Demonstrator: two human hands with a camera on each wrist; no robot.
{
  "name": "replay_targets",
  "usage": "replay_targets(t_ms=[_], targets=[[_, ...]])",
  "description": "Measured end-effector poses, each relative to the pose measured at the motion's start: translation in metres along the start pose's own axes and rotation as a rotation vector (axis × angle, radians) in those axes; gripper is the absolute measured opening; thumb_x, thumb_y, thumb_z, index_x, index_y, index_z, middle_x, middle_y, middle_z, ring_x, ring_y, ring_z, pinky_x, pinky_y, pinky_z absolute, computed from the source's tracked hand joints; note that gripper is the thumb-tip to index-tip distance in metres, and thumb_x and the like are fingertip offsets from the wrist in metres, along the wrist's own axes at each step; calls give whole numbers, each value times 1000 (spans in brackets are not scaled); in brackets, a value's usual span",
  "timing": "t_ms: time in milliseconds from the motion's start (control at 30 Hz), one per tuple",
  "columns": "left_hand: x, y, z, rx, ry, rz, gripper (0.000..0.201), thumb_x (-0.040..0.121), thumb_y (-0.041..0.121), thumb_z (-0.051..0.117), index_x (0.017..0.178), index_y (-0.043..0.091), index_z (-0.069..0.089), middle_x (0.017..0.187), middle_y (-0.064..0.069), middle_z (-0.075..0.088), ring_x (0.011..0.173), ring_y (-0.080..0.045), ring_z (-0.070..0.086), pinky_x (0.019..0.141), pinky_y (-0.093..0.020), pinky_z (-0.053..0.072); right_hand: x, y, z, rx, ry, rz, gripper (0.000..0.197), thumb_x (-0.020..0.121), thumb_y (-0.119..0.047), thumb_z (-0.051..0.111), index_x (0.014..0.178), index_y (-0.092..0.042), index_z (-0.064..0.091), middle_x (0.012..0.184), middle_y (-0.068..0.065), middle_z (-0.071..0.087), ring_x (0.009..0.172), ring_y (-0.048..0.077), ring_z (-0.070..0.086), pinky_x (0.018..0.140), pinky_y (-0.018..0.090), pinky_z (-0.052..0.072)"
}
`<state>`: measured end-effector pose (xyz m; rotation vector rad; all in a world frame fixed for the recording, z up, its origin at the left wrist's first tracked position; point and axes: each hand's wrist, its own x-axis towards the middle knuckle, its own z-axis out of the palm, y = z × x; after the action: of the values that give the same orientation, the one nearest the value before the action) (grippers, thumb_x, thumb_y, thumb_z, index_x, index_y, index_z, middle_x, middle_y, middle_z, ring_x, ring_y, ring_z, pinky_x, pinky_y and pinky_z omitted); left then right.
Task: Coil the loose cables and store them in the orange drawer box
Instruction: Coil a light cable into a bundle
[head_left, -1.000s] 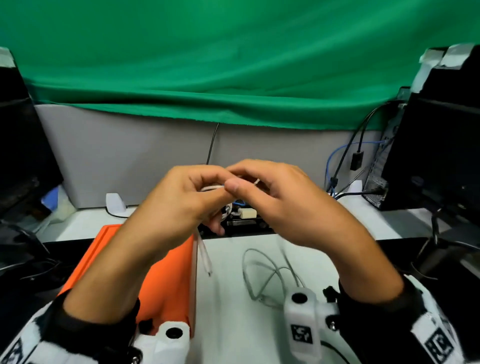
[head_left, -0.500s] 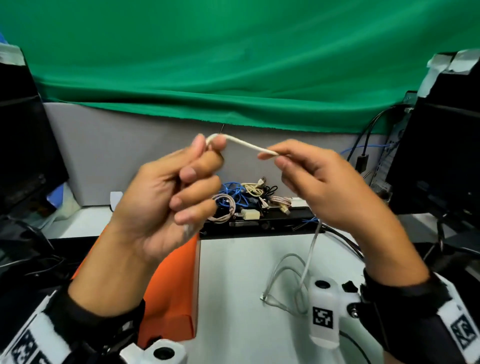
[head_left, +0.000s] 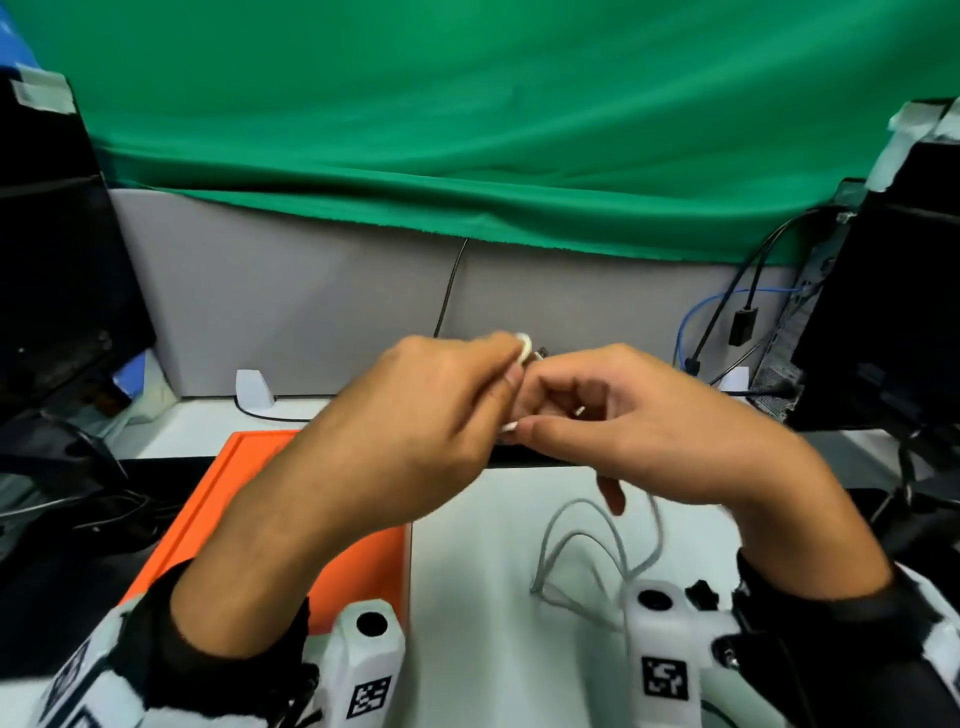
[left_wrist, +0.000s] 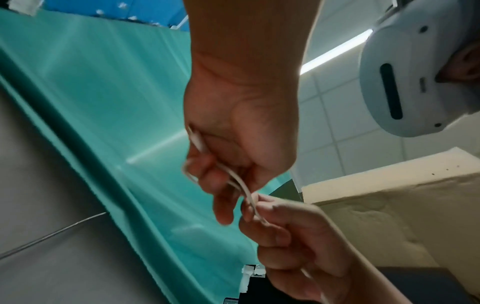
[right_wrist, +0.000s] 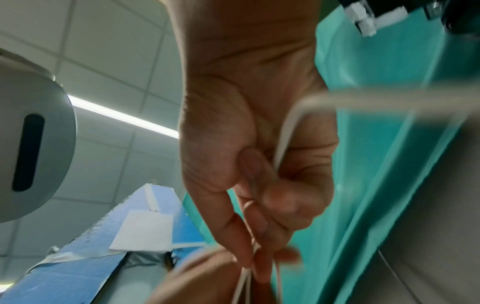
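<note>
Spanning behind white table (head_left: 493, 571): green cloth (head_left: 467, 130)

In front of you a green cloth (head_left: 467, 104) hangs as a backdrop, and its lower edge falls over a grey partition panel (head_left: 311, 312). Below the panel you see a white desk surface (head_left: 493, 597). Dark computer equipment stands at your left (head_left: 52, 260) and at your right (head_left: 893, 312), with black and blue wires (head_left: 727, 312) beside the right one. Above you the ceiling has white tiles (right_wrist: 103, 51) and a long strip light (right_wrist: 124, 117).
</note>
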<state>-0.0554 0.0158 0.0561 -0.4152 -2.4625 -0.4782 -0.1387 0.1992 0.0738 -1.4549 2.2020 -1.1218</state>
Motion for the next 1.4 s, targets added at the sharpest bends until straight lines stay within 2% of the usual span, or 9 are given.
replay_targets(t_ms=[133,267,400,567,800,900,1067,1200,1400], targets=[[-3,-18,-14,-519,-355,-198,34,97,36,47,80,13,65,56,2,43,49,-11,36,47,-27,33,-12,9,-26,-31,186,-3,13,87,-30,72,82,-19,68,62,0,51,47,6,42,43,18,37],[-2,-21,-20,-1450,-299,-142,27,102,33,51,91,11,62,56,8,28,40,-9,24,43,-23,38,-8,11,-30,-49,418,-131,13,91,-33,64,89,-22,70,57,-17,54,47,2,46,49,9,31],[9,-13,-13,-2067,-107,-81,32,106,20,40,119,-4,57,57,3,32,50,-16,57,88,-49,58,14,13,-1,-251,448,-65,16,101,-35,55,97,-30,70,72,-14,67,67,6,58,61,24,43],[16,-10,-2,-1491,389,-198,36,108,18,30,131,-2,50,58,5,52,84,-19,75,85,-40,59,24,5,35,-356,223,-85,16,103,-34,48,92,-24,54,64,-6,53,63,12,49,62,39,43],[7,-16,15,56,82,-117,41,100,49,28,115,22,54,89,-5,73,81,-31,67,70,-42,53,3,-7,10,-99,169,-91,19,92,-10,52,94,-26,61,59,-5,51,50,10,41,47,33,39],[3,-24,2,-606,-237,-243,41,101,38,39,97,4,62,53,-1,52,47,-21,40,49,-29,35,-6,-2,-9,67,283,-163,11,90,-13,59,93,-23,55,65,-1,50,59,22,40,54,30,34],[-1,-26,-20,-1565,-293,-134,26,104,26,40,95,9,57,53,6,28,38,-10,27,39,-31,16,9,7,-7,91,532,-280,9,96,-18,63,89,-23,60,70,10,50,57,20,44,53,30,38],[8,-15,-14,-2182,-42,-78,34,109,17,34,115,-8,57,59,-4,39,70,-27,71,91,-47,57,28,8,24,81,515,-210,11,103,-23,53,100,-26,63,65,11,53,53,28,57,56,41,51],[17,-13,0,-1362,518,-206,35,110,19,31,129,-4,49,63,6,58,78,-17,74,90,-40,58,28,8,48,341,-66,-6,16,105,-15,49,113,-25,59,64,4,46,40,13,41,44,26,40]])
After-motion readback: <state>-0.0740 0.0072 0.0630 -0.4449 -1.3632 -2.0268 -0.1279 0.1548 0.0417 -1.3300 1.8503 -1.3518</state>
